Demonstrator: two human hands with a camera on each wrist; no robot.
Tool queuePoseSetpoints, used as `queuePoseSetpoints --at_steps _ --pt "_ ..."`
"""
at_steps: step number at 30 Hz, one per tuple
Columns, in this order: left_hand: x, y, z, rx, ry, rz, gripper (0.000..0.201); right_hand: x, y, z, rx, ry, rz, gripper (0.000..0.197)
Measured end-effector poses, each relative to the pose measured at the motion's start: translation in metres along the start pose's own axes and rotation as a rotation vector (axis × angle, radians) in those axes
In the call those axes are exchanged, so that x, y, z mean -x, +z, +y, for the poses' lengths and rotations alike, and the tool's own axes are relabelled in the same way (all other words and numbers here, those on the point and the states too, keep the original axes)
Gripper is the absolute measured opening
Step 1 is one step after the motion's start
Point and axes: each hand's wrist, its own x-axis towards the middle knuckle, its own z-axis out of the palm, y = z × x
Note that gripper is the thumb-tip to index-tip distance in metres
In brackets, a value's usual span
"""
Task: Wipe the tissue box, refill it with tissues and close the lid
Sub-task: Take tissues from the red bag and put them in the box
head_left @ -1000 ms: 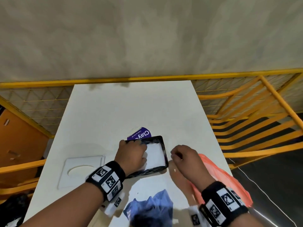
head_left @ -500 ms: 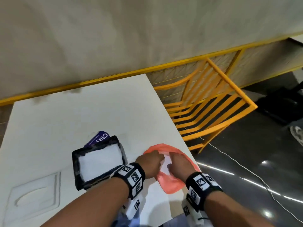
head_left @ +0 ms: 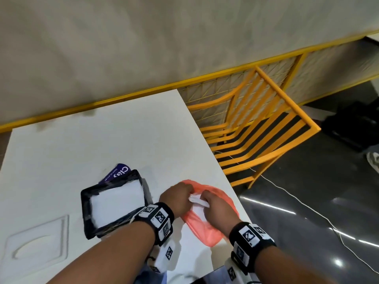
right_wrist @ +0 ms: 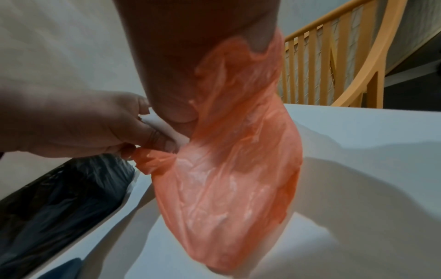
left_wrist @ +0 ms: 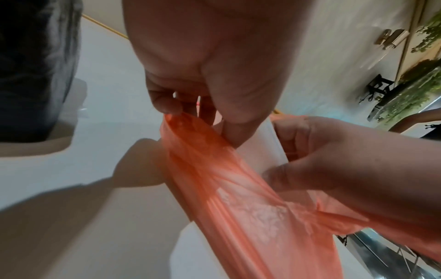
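**Both hands at the orange bag**

My left hand [head_left: 178, 198] pinched the rim of the orange plastic bag [head_left: 207, 228], its fingers [left_wrist: 167, 102] curled on the film. My right hand [head_left: 218, 208] reached into the bag's mouth and gripped a flat white stack of tissues [left_wrist: 262, 149], part of it still inside. The bag lay near the right edge of the white tabletop [head_left: 102, 140].

The black tissue box [head_left: 86, 203] sat open just left of my left wrist, white tissues [head_left: 117, 201] filling it. A purple packet [head_left: 118, 174] poked out behind it, mostly hidden. The white lid [head_left: 37, 247] lay flat, apart, at the lower left.

How many tissues remained in the bag I could not tell; the film blurred them. A blue cloth [head_left: 147, 273] near my arms was cut off at the bottom.
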Motion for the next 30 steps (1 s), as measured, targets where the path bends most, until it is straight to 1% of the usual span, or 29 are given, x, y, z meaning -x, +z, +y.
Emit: queuePoseSetpoints --at_steps 2,6,8,11,13,15,17,19,22,24,26,28,30 --pt "0.005 0.0 0.0 -0.007 0.006 0.048 0.007 0.001 0.001 -0.001 -0.055 0.011 0.019 0.033" --pt "0.018 0.002 -0.001 -0.172 0.05 0.113 0.031 0.006 -0.001 -0.006 -0.124 0.019 0.058 0.031" --pt "0.024 0.002 -0.002 -0.19 0.077 0.13 0.037 0.009 -0.005 -0.01 -0.151 0.026 0.029 0.037" --pt "0.034 0.0 -0.001 -0.123 0.11 0.198 0.034 0.015 -0.013 -0.02 -0.207 -0.023 -0.018 0.05" --pt "0.042 -0.001 0.001 -0.087 0.136 0.242 0.03 0.022 -0.022 -0.027 -0.271 -0.048 -0.078 0.051" --pt "0.05 -0.004 0.003 -0.074 0.159 0.292 0.026 0.028 -0.03 -0.03 -0.315 -0.041 -0.154 0.044" --pt "0.059 -0.01 0.007 -0.031 0.176 0.323 0.029 0.03 -0.035 -0.03 -0.296 -0.047 -0.171 0.029" --pt "0.065 -0.019 0.011 0.034 0.173 0.313 0.036 0.029 -0.038 -0.029 -0.277 -0.06 -0.134 0.021" --pt "0.068 -0.023 0.008 0.19 0.118 0.278 0.054 0.029 -0.042 -0.026 -0.344 -0.046 -0.073 0.019" --pt "0.071 -0.022 -0.002 0.379 0.042 0.235 0.065 0.032 -0.049 -0.027 -0.503 -0.009 -0.064 0.019" --pt "0.074 -0.02 -0.009 0.57 -0.024 0.198 0.071 0.036 -0.058 -0.027 -0.678 0.041 -0.061 0.02" --pt "0.078 -0.021 -0.013 0.711 -0.042 0.193 0.074 0.039 -0.067 -0.028 -0.897 0.066 -0.071 0.022" --pt "0.083 -0.024 -0.012 0.82 -0.02 0.169 0.079 0.041 -0.076 -0.034 -1.098 0.053 -0.08 0.031"
